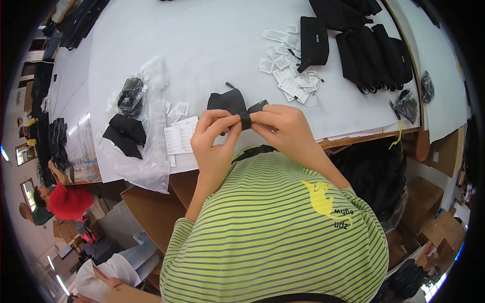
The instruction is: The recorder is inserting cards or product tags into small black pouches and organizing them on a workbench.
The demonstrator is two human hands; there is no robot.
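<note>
My left hand (214, 139) and my right hand (283, 126) meet just above the table's near edge. Both pinch a narrow black strap (245, 120) between thumb and fingers. The strap belongs to a small black fabric pouch (228, 102) that lies on the white table (202, 40) right behind my fingers. My green striped shirt fills the lower half of the view.
A clear plastic bag (146, 161) with black pieces (127, 129) lies left. White paper tags (285, 76) and a printed sheet (179, 136) are scattered about. Black pouches (374, 55) are stacked far right. Other people sit at lower left, one in red (68, 199). Cardboard boxes (444, 227) stand at right.
</note>
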